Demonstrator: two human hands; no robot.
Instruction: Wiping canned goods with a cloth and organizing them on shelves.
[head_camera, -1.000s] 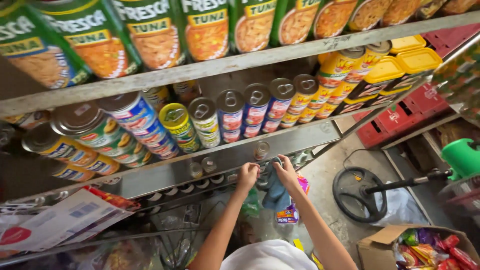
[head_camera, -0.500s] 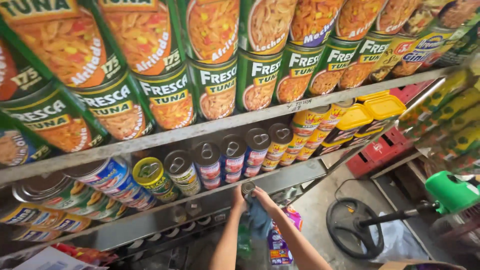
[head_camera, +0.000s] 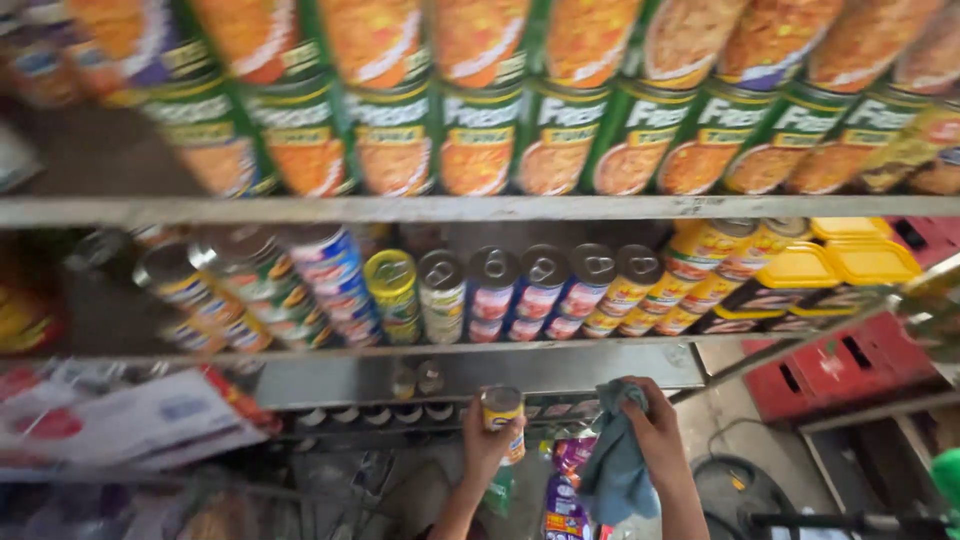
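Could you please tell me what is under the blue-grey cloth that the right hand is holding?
The cloth hangs from the right hand over colourful packets lower down, blurred. Whatever lies directly behind its folds is covered.

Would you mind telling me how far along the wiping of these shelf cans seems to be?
Done: stacked cans stand in rows on the middle shelf, though the blur hides whether they are clean. In hand: the left hand holds a small yellow can, and the right hand grips a blue cloth beside it. Left: the cloth is not on the can, and the can is off the shelf.
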